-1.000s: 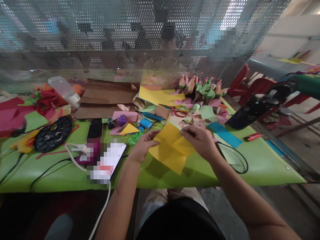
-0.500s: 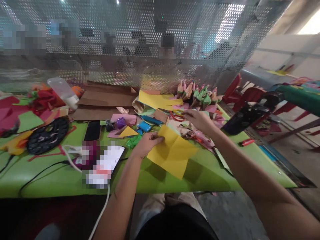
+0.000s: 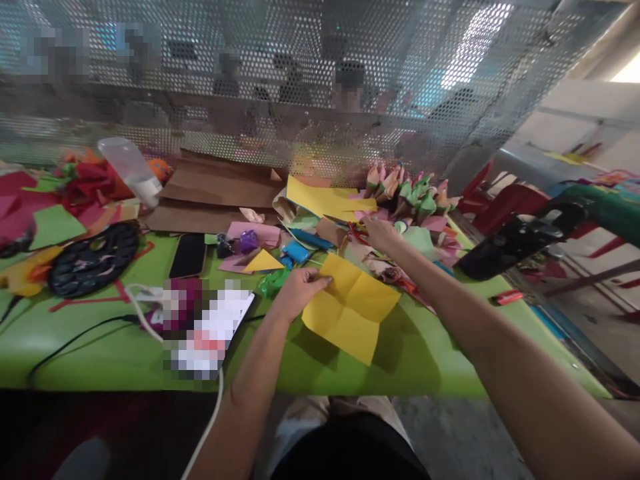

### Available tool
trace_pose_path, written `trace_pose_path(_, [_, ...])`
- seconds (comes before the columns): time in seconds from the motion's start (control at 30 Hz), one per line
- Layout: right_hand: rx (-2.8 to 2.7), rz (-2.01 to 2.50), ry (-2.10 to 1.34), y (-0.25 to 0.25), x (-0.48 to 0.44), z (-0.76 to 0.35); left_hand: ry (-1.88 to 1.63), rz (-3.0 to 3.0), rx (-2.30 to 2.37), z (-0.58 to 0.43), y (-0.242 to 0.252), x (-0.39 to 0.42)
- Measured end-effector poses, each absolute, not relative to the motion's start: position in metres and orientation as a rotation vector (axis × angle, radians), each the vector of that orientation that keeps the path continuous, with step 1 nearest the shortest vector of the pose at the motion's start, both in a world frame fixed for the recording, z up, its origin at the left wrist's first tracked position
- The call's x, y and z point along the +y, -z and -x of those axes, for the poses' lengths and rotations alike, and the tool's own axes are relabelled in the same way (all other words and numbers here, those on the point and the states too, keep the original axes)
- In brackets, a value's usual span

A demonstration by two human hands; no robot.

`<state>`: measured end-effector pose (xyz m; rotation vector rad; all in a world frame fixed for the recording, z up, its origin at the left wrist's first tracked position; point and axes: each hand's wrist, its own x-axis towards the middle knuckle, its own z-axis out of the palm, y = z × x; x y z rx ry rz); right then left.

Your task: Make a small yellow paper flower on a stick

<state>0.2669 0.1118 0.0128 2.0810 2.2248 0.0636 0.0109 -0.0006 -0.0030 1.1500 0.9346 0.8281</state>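
Observation:
My left hand pinches the upper left corner of a square sheet of yellow paper between thumb and fingers. Crossing creases mark the sheet, which is held tilted above the green table. My right hand reaches out over the paper scraps behind the sheet. Its fingers are curled down beside a thin red thing, and their tips are partly hidden; whatever is in them cannot be made out. A folded yellow piece and a blue packet lie left of the sheet.
Folded paper flowers stand at the back right, near brown cardboard. A dark bottle lies by the right edge. On the left are a dark phone, a lit phone with a white cable, and a black round pad.
My right hand has lowered slightly among the scraps, and the red loop beside it is now mostly covered. The yellow sheet has turned a little in my left hand. The camera view has shifted.

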Motion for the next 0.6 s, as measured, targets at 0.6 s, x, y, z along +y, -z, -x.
trace_pose_path(0.6, [2.487, -2.432, 1.208, -0.057, 0.056, -0.288, -0.884, -1.138, 0.934, -0.009, 0.003, -0.001])
